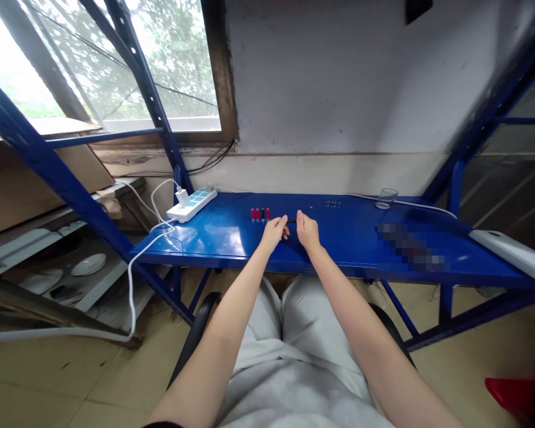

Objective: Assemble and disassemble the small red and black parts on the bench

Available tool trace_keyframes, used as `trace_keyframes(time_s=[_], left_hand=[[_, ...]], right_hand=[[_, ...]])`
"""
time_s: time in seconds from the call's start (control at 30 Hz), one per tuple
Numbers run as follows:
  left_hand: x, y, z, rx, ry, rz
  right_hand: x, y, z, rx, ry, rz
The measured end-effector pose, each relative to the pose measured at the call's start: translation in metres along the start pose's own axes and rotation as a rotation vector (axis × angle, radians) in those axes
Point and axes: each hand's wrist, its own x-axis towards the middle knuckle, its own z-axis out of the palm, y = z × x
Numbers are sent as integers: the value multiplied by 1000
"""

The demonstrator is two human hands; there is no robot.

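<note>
My left hand [275, 232] and my right hand [308, 230] are close together above the front of the blue table [223, 241]. Both are closed, fingers pinched, on a slim dark stick-like piece [292, 221] that spans the gap between them. Its kind is too small to make out. Just beyond my left hand, several small cylinders, red ones [252, 215] and a dark one [263, 214], stand in a short row. Farther back to the right lie several tiny metallic pieces [333, 204], with a small speck [311, 207] beside them.
A white power strip [198, 203] with a plugged-in adapter [182, 195] sits at the back left, its white cable [131, 279] hanging off the edge. Toward the right are a clear glass [386, 198], a pixelated dark object [410, 246] and a white flat device [512, 252]. Blue posts frame the table.
</note>
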Motion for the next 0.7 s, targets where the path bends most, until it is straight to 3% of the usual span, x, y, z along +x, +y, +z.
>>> trace_keyframes(time_s=[0.13,0.3,0.7], left_hand=[[-1,1,0,45,25,14],[-2,2,1,-50,35,89],[0,-2,-1,-21,1,94]], right_hand=[[0,1,0,50,26,-8],[1,4,1,83,75,35],[1,4,3,57,49,32]])
